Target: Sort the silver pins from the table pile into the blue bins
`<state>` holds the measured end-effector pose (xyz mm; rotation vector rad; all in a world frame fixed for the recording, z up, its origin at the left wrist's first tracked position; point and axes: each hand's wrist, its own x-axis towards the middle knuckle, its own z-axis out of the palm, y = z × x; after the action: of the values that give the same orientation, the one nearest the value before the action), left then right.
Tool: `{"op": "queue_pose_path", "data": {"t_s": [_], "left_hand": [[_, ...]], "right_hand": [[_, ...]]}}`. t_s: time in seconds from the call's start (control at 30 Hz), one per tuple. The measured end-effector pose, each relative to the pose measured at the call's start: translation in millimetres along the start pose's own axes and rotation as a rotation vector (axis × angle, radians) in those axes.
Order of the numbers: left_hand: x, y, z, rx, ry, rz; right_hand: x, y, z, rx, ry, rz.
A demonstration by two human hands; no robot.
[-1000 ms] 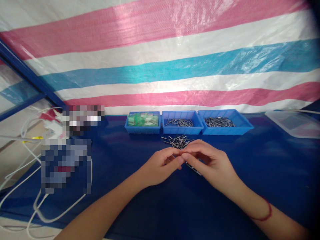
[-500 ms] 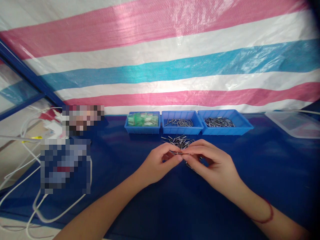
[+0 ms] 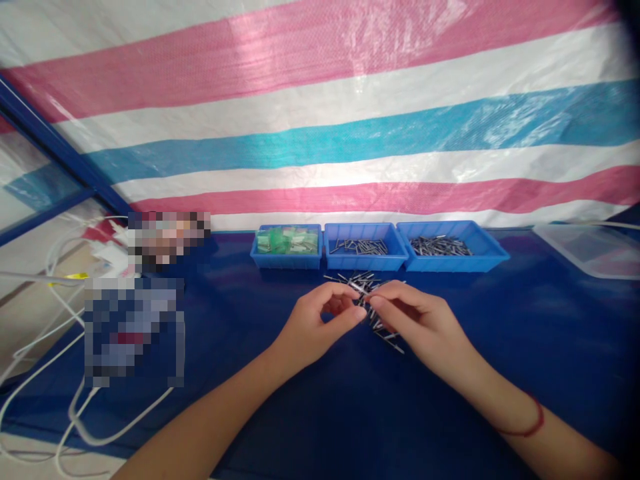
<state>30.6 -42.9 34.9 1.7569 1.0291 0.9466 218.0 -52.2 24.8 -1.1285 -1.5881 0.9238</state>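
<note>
My right hand has its thumb and index finger pinched together on a thin metal pin, whose free end points up and to the left. Just left of it, my left hand is open, thumb and index fingertip apart, close to that pin. Under and behind both hands lies a loose pile of thin metal pins, silver and dark, partly hidden by my fingers. Their exact kind is too small to make out.
At the back stand three blue bins: one with green-and-white packets, a middle bin and a right bin with metal pins. A clear plastic lid lies right. White cables and blurred-out items lie left on the blue table.
My left fingers have parted from the pin, which both hands were pinching. The pin has tilted upward in my right hand, which has shifted slightly left, showing more of the pile.
</note>
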Motion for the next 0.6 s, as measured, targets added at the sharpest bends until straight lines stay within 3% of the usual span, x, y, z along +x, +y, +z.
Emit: {"op": "queue_pose_path", "data": {"t_s": [0.07,0.17,0.27,0.4,0.6], "left_hand": [[1.0,-1.1,-1.9,0.130,-0.015,0.030],[2.4,-8.7,-4.8,0.433,-0.078,0.178],[2.5,-21.0,-5.5,0.666,-0.166,0.283],[1.5,-32.4,-3.9,0.797,-0.226,0.303],[2.3,-32.8,-2.6,0.840,-0.197,0.343]], "right_hand": [[8.2,8.8,-7.6,0.152,0.103,0.154],[24.4,24.0,-28.1,0.360,0.393,0.308],[38.0,36.4,-51.8,0.422,0.608,0.427],[44.4,45.6,-69.3,0.374,0.702,0.452],[43.2,46.0,-66.7,0.368,0.715,0.446]]}}
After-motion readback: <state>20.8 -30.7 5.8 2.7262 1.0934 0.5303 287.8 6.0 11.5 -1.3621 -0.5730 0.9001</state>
